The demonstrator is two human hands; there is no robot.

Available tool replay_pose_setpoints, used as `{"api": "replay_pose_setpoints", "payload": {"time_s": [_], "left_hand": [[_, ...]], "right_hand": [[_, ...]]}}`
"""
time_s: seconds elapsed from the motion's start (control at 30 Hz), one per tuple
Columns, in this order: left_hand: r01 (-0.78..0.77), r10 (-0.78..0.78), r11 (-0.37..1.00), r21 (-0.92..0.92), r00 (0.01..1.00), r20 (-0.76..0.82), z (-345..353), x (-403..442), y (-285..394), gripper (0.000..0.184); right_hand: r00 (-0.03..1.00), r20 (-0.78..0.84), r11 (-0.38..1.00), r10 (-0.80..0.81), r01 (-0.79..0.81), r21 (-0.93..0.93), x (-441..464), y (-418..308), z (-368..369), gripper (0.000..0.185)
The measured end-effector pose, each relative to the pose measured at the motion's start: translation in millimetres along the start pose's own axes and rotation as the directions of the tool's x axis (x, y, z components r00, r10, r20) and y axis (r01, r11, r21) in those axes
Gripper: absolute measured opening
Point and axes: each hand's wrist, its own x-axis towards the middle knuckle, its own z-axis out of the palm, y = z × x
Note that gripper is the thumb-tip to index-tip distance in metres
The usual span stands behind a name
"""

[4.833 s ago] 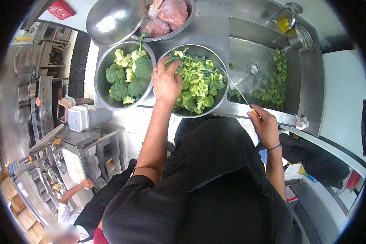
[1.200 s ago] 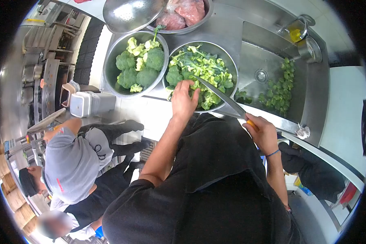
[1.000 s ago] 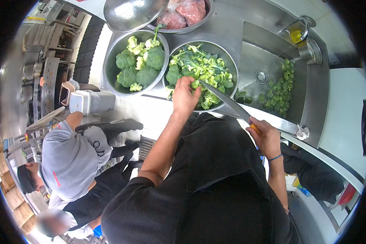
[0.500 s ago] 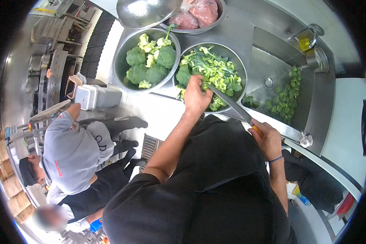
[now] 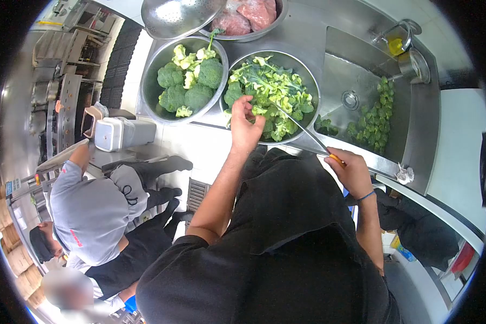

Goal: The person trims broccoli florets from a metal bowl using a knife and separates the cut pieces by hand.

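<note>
My right hand (image 5: 350,171) is wrapped round the orange handle of a long knife (image 5: 306,133). The blade slants up and left over a steel bowl (image 5: 317,112) of cut broccoli (image 5: 279,93), its tip among the pieces. At the bowl's near left rim, my left hand (image 5: 247,129) has its thumb and bent fingers apart. Pale green pieces show beside its fingertips, and none is plainly gripped. A second steel bowl (image 5: 147,98) on the left holds large broccoli heads (image 5: 198,97) and pale stem pieces.
Behind the bowls are a perforated steel colander (image 5: 181,16) and a bowl of raw meat (image 5: 256,15). Green florets (image 5: 377,121) lie in the sink (image 5: 335,59) at right. A grey bin (image 5: 125,135) stands left, near people in grey (image 5: 92,210) and white clothing.
The view has shifted, moving the bowls slightly left and up. My left thumb and fingers have parted. The knife blade has turned more edge-on, still in my right hand.
</note>
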Motion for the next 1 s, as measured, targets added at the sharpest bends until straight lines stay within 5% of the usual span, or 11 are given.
{"api": "replay_pose_setpoints", "payload": {"time_s": [0.2,0.3,0.4,0.5,0.6,0.7,0.77,0.83,1.0], "left_hand": [[0.103,-0.094,0.957,-0.27,0.994,0.049,-1.2,4.1,-4.3,0.057],[0.053,-0.036,0.966,-0.253,0.997,0.073,2.2,8.5,-10.7,0.057],[0.149,-0.138,0.984,-0.098,0.984,0.117,6.9,10.9,4.7,0.055],[0.237,-0.173,0.957,-0.169,0.93,0.325,28.2,5.4,38.4,0.061],[0.435,-0.126,0.779,-0.451,0.813,0.568,49.9,-7.1,83.1,0.068],[0.265,-0.075,0.931,-0.25,0.811,0.58,56.0,5.4,80.4,0.066],[0.099,-0.097,0.995,0.02,0.882,0.462,48.1,19.8,76.6,0.036],[-0.195,0.11,0.945,0.264,0.945,0.307,37.8,35.3,72.5,0.029],[-0.373,0.2,0.855,0.36,0.878,0.436,23.5,42.8,73.0,0.024]], "right_hand": [[0.997,-0.021,0.995,0.079,-0.077,0.06,-12.2,-0.9,-15.2,0.036],[0.991,-0.041,0.989,0.129,-0.126,0.076,-18.4,-2.1,-18.5,0.036],[0.973,-0.104,0.977,0.205,-0.197,0.084,-26.2,2.8,-23.0,0.037],[0.939,-0.209,0.961,0.275,-0.264,0.078,-28.6,7.3,-35.9,0.036],[0.882,-0.293,0.93,0.368,-0.354,0.102,-30.2,14.8,-52.7,0.036],[0.839,-0.348,0.907,0.419,-0.405,0.116,-35.3,19.6,-64.6,0.036],[0.837,-0.349,0.906,0.422,-0.401,0.134,-39.4,22.0,-66.4,0.036],[0.844,-0.348,0.912,0.409,-0.393,0.118,-43.3,26.3,-63.3,0.036],[0.868,-0.33,0.929,0.37,-0.356,0.105,-44.9,17.2,-45.0,0.039]]}}
